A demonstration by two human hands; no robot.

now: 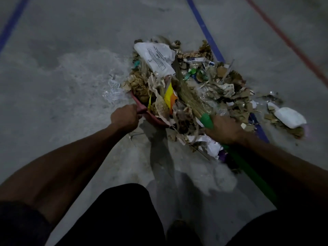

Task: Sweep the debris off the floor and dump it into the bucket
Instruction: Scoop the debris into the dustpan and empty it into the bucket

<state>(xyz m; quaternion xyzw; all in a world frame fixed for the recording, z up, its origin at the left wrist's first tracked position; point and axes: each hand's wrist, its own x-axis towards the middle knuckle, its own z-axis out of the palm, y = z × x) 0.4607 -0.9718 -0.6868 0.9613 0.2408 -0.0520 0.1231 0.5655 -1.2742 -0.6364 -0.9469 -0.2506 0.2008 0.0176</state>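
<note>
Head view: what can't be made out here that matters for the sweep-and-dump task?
- Bucket: not in the head view at all; its place cannot be told.
- Red dustpan: only its handle and near rim show where the left hand grips it; the debris pile covers the rest.
- Broom: the right hand holds its green handle; bristle tips are lost in the debris.
- Printed white bag: text too small to read.

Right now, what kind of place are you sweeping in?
Probably a warehouse or workshop floor, dimly lit: bare concrete floor painted with a blue line and a red line, and a debris pile of cardboard scraps and plastic wrap.
</note>
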